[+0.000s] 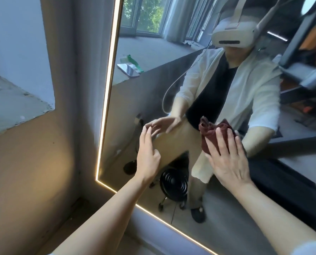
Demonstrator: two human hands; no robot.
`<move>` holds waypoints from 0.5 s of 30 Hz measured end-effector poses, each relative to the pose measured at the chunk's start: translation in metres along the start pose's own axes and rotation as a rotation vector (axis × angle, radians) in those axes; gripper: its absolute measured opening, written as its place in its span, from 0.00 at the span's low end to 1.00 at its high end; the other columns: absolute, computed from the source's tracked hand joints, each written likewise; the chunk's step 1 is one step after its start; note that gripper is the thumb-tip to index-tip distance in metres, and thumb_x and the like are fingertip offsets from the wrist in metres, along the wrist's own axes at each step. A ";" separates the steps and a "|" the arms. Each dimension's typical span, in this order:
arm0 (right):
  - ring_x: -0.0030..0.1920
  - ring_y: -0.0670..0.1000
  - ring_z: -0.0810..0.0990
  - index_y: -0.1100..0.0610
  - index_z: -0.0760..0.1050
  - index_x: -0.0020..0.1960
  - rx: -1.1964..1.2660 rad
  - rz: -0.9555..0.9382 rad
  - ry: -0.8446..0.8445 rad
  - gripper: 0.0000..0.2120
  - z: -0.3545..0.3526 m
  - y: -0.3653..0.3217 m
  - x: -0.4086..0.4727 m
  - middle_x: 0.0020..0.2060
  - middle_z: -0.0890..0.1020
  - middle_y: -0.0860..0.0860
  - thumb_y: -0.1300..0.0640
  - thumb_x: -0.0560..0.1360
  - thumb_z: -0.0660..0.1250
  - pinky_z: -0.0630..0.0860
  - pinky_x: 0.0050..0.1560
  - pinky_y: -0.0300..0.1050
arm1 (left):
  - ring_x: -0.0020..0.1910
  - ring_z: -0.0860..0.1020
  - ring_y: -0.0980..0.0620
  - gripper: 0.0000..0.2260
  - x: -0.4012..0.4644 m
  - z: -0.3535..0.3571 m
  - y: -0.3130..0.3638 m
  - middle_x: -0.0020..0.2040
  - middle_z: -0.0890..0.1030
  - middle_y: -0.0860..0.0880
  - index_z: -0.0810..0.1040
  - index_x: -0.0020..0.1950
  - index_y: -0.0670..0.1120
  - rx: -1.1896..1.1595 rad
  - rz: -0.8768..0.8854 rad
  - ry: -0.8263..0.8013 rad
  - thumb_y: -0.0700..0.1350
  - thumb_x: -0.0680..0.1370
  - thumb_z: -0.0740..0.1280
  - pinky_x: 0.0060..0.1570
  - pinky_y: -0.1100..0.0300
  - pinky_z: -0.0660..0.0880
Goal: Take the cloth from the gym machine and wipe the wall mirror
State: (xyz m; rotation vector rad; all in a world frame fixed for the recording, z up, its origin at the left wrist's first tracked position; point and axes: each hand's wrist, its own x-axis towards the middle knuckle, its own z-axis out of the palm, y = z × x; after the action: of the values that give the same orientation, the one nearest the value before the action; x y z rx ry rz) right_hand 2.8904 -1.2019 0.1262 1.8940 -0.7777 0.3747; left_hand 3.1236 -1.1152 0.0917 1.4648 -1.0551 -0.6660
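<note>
The mirror [199, 85] runs out of view at the top and right. My flat right hand [227, 161] covers much of the dark red, bunched cloth [208, 133], pressing it against the glass. My left hand [148, 155] is open, fingertips at the glass; whether they touch, I cannot tell.

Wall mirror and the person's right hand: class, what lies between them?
In the head view, the dark red cloth lies between the right hand and the wall mirror, pressed flat by straight fingers.

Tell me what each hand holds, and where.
The right hand presses the dark red cloth flat against the mirror, fingers over its middle. The left hand holds nothing.
</note>
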 end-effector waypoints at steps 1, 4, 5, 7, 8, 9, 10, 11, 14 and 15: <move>0.78 0.66 0.51 0.59 0.61 0.80 0.004 0.000 0.009 0.27 0.002 -0.014 0.016 0.77 0.57 0.65 0.49 0.84 0.54 0.45 0.80 0.60 | 0.78 0.57 0.53 0.31 0.002 -0.005 -0.002 0.82 0.53 0.51 0.56 0.81 0.47 -0.001 0.005 0.000 0.29 0.81 0.58 0.69 0.70 0.53; 0.79 0.66 0.47 0.59 0.54 0.82 0.032 -0.017 0.060 0.30 0.010 -0.064 0.068 0.79 0.51 0.65 0.47 0.85 0.55 0.41 0.80 0.61 | 0.77 0.61 0.53 0.31 0.013 -0.026 -0.010 0.80 0.59 0.49 0.57 0.81 0.47 -0.020 0.012 0.015 0.28 0.80 0.58 0.76 0.59 0.57; 0.79 0.66 0.46 0.59 0.52 0.82 0.047 -0.020 0.077 0.31 0.011 -0.082 0.087 0.79 0.49 0.65 0.47 0.85 0.54 0.40 0.80 0.61 | 0.77 0.62 0.53 0.31 0.017 -0.035 -0.013 0.79 0.61 0.49 0.58 0.80 0.47 -0.026 0.009 0.022 0.28 0.80 0.59 0.76 0.56 0.59; 0.79 0.66 0.44 0.59 0.50 0.82 0.064 -0.038 0.093 0.31 0.013 -0.114 0.124 0.80 0.48 0.64 0.47 0.85 0.54 0.39 0.79 0.60 | 0.75 0.63 0.55 0.31 0.024 -0.054 -0.015 0.78 0.63 0.52 0.60 0.79 0.50 -0.031 0.009 0.031 0.28 0.80 0.59 0.75 0.57 0.60; 0.79 0.66 0.43 0.59 0.49 0.82 0.067 -0.058 0.093 0.31 0.014 -0.129 0.139 0.80 0.47 0.64 0.47 0.85 0.53 0.38 0.79 0.60 | 0.74 0.63 0.59 0.31 0.028 -0.063 -0.016 0.76 0.63 0.55 0.59 0.77 0.54 -0.034 0.019 0.026 0.28 0.80 0.59 0.73 0.62 0.60; 0.79 0.67 0.41 0.59 0.47 0.82 0.062 -0.086 0.081 0.31 0.016 -0.143 0.153 0.80 0.46 0.64 0.48 0.85 0.53 0.36 0.79 0.60 | 0.73 0.62 0.61 0.31 0.032 -0.070 -0.017 0.75 0.63 0.57 0.58 0.76 0.56 -0.043 0.029 0.015 0.28 0.80 0.59 0.70 0.66 0.59; 0.79 0.67 0.39 0.59 0.46 0.82 0.056 -0.115 0.067 0.32 0.018 -0.154 0.164 0.80 0.45 0.64 0.48 0.85 0.53 0.35 0.78 0.61 | 0.72 0.62 0.62 0.31 0.038 -0.075 -0.019 0.75 0.62 0.58 0.57 0.76 0.56 -0.058 0.034 0.010 0.29 0.81 0.59 0.68 0.68 0.59; 0.79 0.66 0.39 0.59 0.45 0.82 0.046 -0.141 0.054 0.32 0.019 -0.163 0.173 0.81 0.47 0.64 0.49 0.84 0.54 0.33 0.78 0.61 | 0.73 0.62 0.61 0.31 0.044 -0.079 -0.021 0.76 0.62 0.56 0.57 0.78 0.55 -0.074 0.034 0.012 0.30 0.81 0.60 0.68 0.67 0.59; 0.80 0.64 0.44 0.59 0.45 0.82 0.009 -0.189 0.057 0.31 0.023 -0.175 0.184 0.81 0.49 0.61 0.50 0.83 0.53 0.33 0.77 0.62 | 0.76 0.63 0.55 0.31 0.054 -0.080 -0.027 0.79 0.63 0.51 0.57 0.80 0.50 -0.098 0.024 0.030 0.31 0.81 0.61 0.70 0.63 0.60; 0.81 0.64 0.44 0.58 0.47 0.82 0.010 -0.207 0.047 0.31 0.021 -0.173 0.184 0.81 0.49 0.61 0.51 0.83 0.53 0.32 0.77 0.61 | 0.75 0.63 0.56 0.30 0.053 -0.077 -0.027 0.79 0.63 0.51 0.57 0.80 0.50 -0.101 0.021 0.035 0.31 0.81 0.61 0.70 0.63 0.60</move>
State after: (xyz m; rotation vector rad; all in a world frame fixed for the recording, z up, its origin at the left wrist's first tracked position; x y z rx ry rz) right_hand 3.1400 -1.2368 0.1018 1.9467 -0.5427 0.2931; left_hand 3.2199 -1.1279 0.0887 1.3714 -0.9948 -0.6676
